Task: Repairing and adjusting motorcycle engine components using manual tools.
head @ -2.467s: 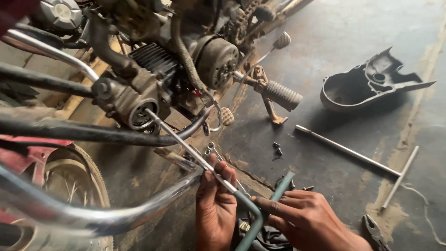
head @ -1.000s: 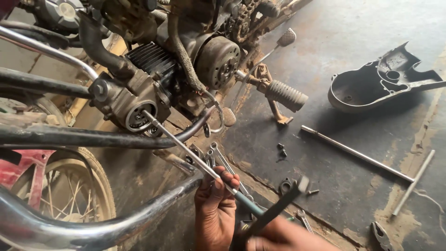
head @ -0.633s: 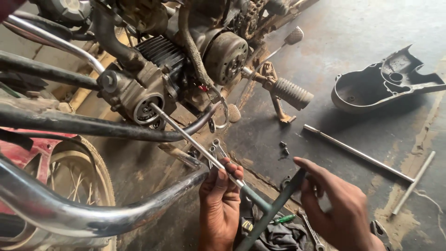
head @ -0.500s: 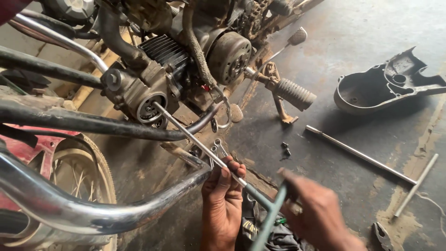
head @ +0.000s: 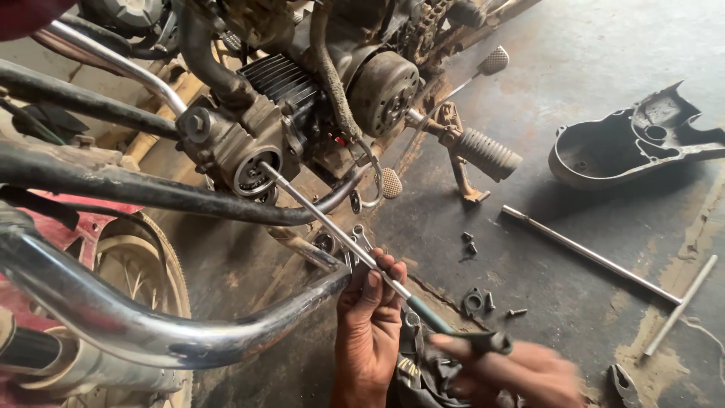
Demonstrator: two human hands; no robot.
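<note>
Head view, motorcycle engine (head: pixel 302 121) on a bare concrete floor (head: pixel 604 45).

Left hand (head: pixel 370 332): fingers wrapped together around the shaft of a long T-handle socket wrench (head: pixel 332 227), gripping it low, near the green handle end. The wrench runs up and to the left; its tip sits in the round opening of the cylinder head (head: pixel 253 170), below the finned block.

Right hand (head: pixel 521 370): motion-blurred at the lower edge. Fingers appear closed over the dark crossbar at the wrench's handle end; the exact grip cannot be told through the blur.

Judgement on technique: keep the shaft in line with the opening so the socket seats square; let the left hand act only as a guide and steady, with the turning force coming from the crossbar. A tilted shaft would likely slip off or round the fastener. The chrome exhaust pipe (head: pixel 151 332) passes just beside the left wrist and limits swing room.

Counts:
- hands: 2
- T-handle wrench in use: 1
- loose long rods on the floor: 2, one (head: pixel 589 253) near the other (head: pixel 680 306)
- detached engine side cover (head: pixel 627 143): 1, well apart to the right
- footpeg (head: pixel 487 153): 1
- small loose fasteners (head: pixel 470 242): several, too small to count reliably
- spoked wheel (head: pixel 136 279): 1, partly hidden
</note>
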